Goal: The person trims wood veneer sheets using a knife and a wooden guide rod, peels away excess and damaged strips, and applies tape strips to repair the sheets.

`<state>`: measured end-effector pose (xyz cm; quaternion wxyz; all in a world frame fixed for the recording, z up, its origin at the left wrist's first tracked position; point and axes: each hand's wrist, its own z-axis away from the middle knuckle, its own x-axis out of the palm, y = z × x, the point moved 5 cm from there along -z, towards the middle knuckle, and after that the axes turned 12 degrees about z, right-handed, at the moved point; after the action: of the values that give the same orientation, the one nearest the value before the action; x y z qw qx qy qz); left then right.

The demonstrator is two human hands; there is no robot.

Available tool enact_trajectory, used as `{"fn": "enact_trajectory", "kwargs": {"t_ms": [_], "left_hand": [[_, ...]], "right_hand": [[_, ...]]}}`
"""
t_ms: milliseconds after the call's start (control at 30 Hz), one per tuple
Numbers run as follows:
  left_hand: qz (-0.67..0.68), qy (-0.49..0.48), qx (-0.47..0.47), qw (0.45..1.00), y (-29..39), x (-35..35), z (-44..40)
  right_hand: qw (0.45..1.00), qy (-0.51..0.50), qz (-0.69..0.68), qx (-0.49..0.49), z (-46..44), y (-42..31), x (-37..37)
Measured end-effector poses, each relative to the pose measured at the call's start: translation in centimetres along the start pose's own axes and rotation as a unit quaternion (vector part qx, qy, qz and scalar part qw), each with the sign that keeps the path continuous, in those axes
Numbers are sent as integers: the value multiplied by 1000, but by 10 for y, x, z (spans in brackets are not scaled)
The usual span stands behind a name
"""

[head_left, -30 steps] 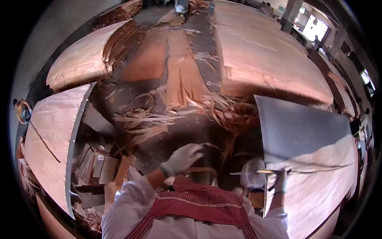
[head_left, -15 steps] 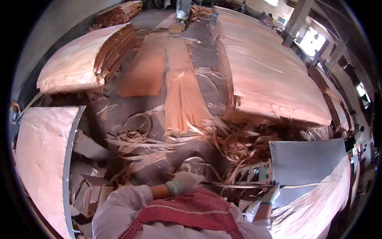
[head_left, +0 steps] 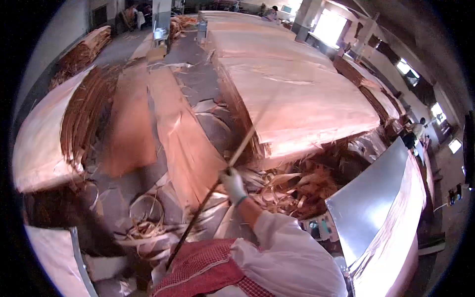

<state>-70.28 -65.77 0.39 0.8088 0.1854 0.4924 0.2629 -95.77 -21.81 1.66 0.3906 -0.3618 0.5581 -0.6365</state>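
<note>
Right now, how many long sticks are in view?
1: a long stick, gripped in the right hand, slanting up from near the apron. Others may be hidden among the wood scraps.

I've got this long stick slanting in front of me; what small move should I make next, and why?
I'd probably raise the stick slightly with your right hand before swinging it sideways. That hand is closed around it partway along, and its blurred upper length crosses the big sheet stack in view; I can't tell whether they touch.
</note>
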Motion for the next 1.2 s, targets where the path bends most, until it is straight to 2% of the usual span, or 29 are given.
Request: {"fn": "enact_trajectory", "kwargs": {"t_ms": [33, 100, 200, 233, 300, 400, 433, 467, 533, 567, 600, 633, 700, 733, 767, 800, 833, 900, 1000, 1033, 1067, 1100, 1167, 1200], "left_hand": [[20, 11, -27, 999, -18, -7, -17], [53, 37, -76, 995, -53, -29, -46], [96, 72, -109, 987, -102, -74, -99], [111, 84, -115, 984, -118, -91, -116], [144, 106, -122, 976, -143, -127, -147], [195, 138, -107, 965, -183, -175, -200], [195, 141, -101, 965, -195, -191, -213], [109, 129, -91, 981, -167, -229, -223], [139, 210, -46, 967, -164, -265, -261], [200, 203, -32, 958, -123, -314, -270], [254, 197, -122, 939, -163, -299, -305], [213, 217, -111, 946, -158, -319, -330], [129, 247, -107, 954, -171, -339, -386], [133, 223, -101, 960, -169, -349, -412], [108, 229, -141, 957, -200, -341, -450], [217, 198, -128, 947, -185, -360, -476], [246, 211, -125, 938, -190, -364, -506], [292, 242, -113, 918, -201, -387, -574], [224, 212, -177, 935, -165, -451, -654], [285, 240, -133, 919, -144, -474, -677], [349, 265, -97, 894, -135, -488, -698], [328, 316, -13, 890, -183, -463, -745], [342, 271, -79, 896, -227, -451, -806], [370, 169, -226, 885, -225, -463, -821]], "right_hand": [[986, 9, 142, -87, -16, 2, 44], [989, -112, 95, 29, 0, -51, 125], [960, -224, 81, 146, 7, -56, 237], [949, -283, 68, 121, 1, -27, 275], [913, -347, 159, 141, 2, -8, 338], [886, -360, 245, -159, -10, -18, 410], [862, -400, 276, -142, -17, -15, 418], [846, -410, 322, -111, -31, 21, 422], [798, -434, 414, -52, -60, 93, 428], [831, -416, 369, -2, -77, 107, 427], [861, -393, 320, 46, -94, 117, 427], [882, -324, 214, 265, -103, 114, 425], [886, -290, 224, 284, -127, 85, 440], [885, -275, 259, 273, -150, 98, 440], [880, -259, 297, 263, -171, 112, 452], [872, -259, 330, 250, -192, 110, 467], [880, -247, 296, 276, -212, 123, 481], [866, -256, 332, 273, -249, 145, 521], [706, -406, 568, 120, -288, 191, 572], [674, -462, 567, 99, -281, 172, 591], [593, -505, 619, 101, -278, 184, 596], [502, -545, 664, 97, -277, 197, 599], [509, -607, 609, 41, -258, 207, 592], [496, -611, 611, 80, -259, 216, 582]]}}
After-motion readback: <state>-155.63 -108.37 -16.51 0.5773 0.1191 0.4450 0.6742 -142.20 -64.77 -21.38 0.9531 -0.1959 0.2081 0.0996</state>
